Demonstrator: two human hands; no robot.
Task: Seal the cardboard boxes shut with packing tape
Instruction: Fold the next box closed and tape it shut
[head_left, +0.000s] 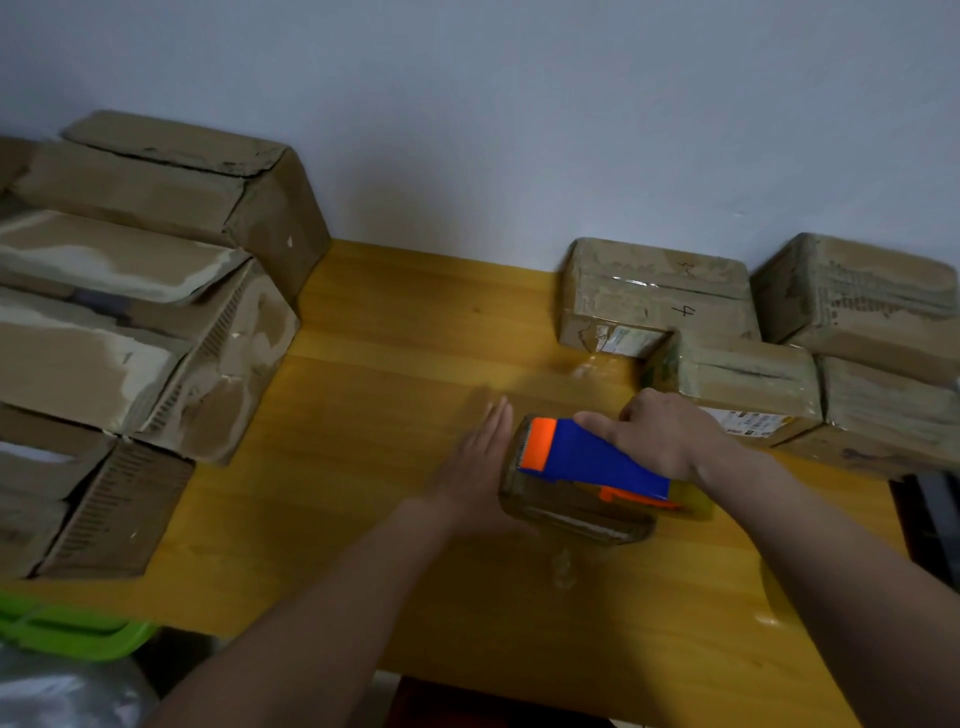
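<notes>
On the yellow table (395, 322), a small box (571, 512) lies near-centre. To tape it well, keep it braced and draw the dispenser (592, 460) steadily along the seam. The right hand (660, 436) grips the dispenser; the left hand (475, 470), fingers straight, presses the box's left side.

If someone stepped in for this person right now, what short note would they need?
Left hand: open, flat against the left side of the small box at mid-table.
Right hand: grips the blue and orange tape dispenser on top of that box.
Done, by their glossy look: four taped boxes at right.
Left: finish this box, then the larger boxes stacked at left, whose flaps look untaped.
</notes>
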